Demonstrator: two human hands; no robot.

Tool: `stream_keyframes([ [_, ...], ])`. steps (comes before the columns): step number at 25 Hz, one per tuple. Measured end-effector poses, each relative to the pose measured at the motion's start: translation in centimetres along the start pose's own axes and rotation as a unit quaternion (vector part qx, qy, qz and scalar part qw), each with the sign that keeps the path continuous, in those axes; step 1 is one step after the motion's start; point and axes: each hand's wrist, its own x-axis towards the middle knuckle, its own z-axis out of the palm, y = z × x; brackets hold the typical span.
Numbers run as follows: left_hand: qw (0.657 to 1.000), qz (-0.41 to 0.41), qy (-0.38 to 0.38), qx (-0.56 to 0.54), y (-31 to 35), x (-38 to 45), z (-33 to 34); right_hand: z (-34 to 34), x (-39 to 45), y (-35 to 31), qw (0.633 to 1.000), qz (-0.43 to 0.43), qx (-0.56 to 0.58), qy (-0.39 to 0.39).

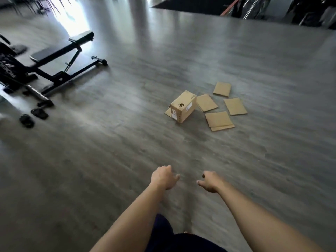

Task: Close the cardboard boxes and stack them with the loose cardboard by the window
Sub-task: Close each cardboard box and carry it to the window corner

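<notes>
A brown cardboard box (184,106) with labels on its side lies on the grey floor, one flap spread flat at its left. Several flat cardboard pieces lie just right of it: one at the back (222,88), one against the box (206,102), one further right (235,106) and a doubled one nearest me (219,121). My left hand (163,176) and my right hand (210,180) reach forward well short of the box, both empty with fingers loosely curled.
A black weight bench (60,57) stands at the left, with small dark items (32,115) on the floor beside it. Bright window light falls on the floor at the top left. Dark furniture and a rug edge (190,4) line the far side.
</notes>
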Motion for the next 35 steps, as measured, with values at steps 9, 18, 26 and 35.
stream_keyframes([
  [9,0.999,0.023,-0.043,0.005,3.3,19.4,-9.9,-12.8,15.3,-2.5,0.999,0.033,0.032,-0.001],
  [18,0.997,0.046,-0.061,0.014,11.2,35.9,-19.5,-24.9,26.9,-1.2,0.992,0.077,0.096,0.011],
  [26,0.998,0.018,-0.060,0.028,20.0,46.9,-23.0,-36.2,38.4,5.7,0.996,0.054,0.068,-0.002],
  [35,0.998,-0.004,-0.059,-0.013,26.9,55.1,-25.9,-45.3,49.5,8.4,0.999,0.015,-0.015,-0.034],
])
